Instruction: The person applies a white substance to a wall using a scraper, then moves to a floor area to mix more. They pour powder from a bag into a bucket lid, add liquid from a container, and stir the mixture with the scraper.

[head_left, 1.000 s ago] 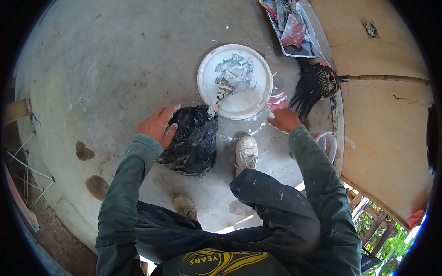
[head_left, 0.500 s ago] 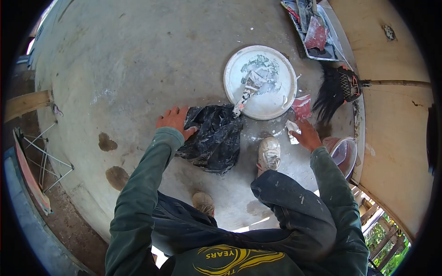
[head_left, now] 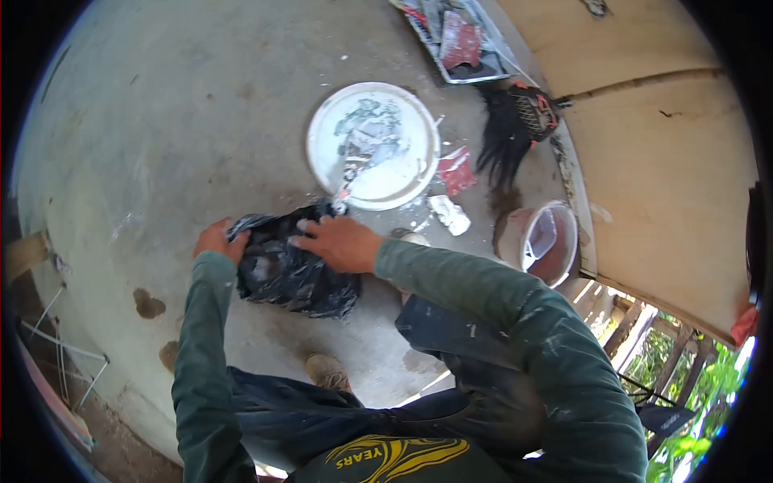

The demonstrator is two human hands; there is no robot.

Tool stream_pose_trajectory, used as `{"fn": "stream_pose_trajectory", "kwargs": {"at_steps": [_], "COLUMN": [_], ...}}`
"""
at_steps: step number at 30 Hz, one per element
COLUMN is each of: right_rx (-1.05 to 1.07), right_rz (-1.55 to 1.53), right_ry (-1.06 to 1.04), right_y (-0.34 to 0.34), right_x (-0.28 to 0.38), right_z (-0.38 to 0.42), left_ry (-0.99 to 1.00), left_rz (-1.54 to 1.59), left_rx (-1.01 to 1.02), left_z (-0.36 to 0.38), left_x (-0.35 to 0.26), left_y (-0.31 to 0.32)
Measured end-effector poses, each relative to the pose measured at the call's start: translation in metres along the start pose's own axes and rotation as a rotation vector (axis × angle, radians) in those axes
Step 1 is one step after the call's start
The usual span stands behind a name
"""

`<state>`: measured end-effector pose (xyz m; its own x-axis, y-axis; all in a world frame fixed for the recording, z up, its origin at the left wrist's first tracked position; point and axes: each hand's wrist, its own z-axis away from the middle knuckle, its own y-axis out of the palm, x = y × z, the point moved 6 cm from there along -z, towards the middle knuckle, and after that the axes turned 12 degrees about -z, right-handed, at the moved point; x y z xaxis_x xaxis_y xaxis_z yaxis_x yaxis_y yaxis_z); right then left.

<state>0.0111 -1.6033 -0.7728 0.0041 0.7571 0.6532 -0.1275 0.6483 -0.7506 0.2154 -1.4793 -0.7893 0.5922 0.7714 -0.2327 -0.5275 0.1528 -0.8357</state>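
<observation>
A crumpled black plastic bag [head_left: 302, 282], smudged with white, lies on the floor in front of me. At its left edge, my left hand [head_left: 217, 240] is closed on the plastic. My right hand [head_left: 345, 243] reaches across from the right, its fingers bent onto the bag's upper part and gripping the film. What is inside the bag is hidden. Just beyond it sits a round white lid [head_left: 322, 165] smeared with grey, and a putty knife [head_left: 353, 167] rests on it with the handle towards the bag. A crumpled white piece [head_left: 449, 215] lies right of my right hand.
A red sheet scrap [head_left: 456, 171] lies right of the lid. A bucket [head_left: 555, 278] stands by the wooden panel [head_left: 644, 161]. Beyond are a black-bristled broom [head_left: 503, 133] and a tray of tools [head_left: 471, 78]. My shoe [head_left: 326, 370] is close below the bag.
My right hand has left the crumpled white piece and moved left onto the bag. The bag's top is now pulled up between both hands. The view has shifted right.
</observation>
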Motion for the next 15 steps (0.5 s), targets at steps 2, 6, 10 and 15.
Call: {"fn": "stream_pose_trajectory", "kwargs": {"at_steps": [2, 6, 10, 15], "right_rx": [0.263, -0.024, -0.454, -1.015], "right_rz": [0.085, -0.209, -0.039, 0.197], "right_ry": [-0.012, 0.027, 0.336, 0.957], "right_y": [0.011, -0.055, -0.153, -0.207], "right_x": [0.006, 0.023, -0.018, -0.063], "right_z": [0.008, 0.057, 0.159, 0.350], "left_ry": [0.029, 0.006, -0.068, -0.191], "left_rz": [0.242, 0.592, 0.753, 0.872], "left_rx": [0.010, -0.080, -0.193, -0.430], "left_z": [-0.006, -0.043, -0.069, -0.073], "left_x": [0.014, 0.108, 0.186, 0.251], "left_y": [-0.003, 0.013, 0.002, -0.029]}}
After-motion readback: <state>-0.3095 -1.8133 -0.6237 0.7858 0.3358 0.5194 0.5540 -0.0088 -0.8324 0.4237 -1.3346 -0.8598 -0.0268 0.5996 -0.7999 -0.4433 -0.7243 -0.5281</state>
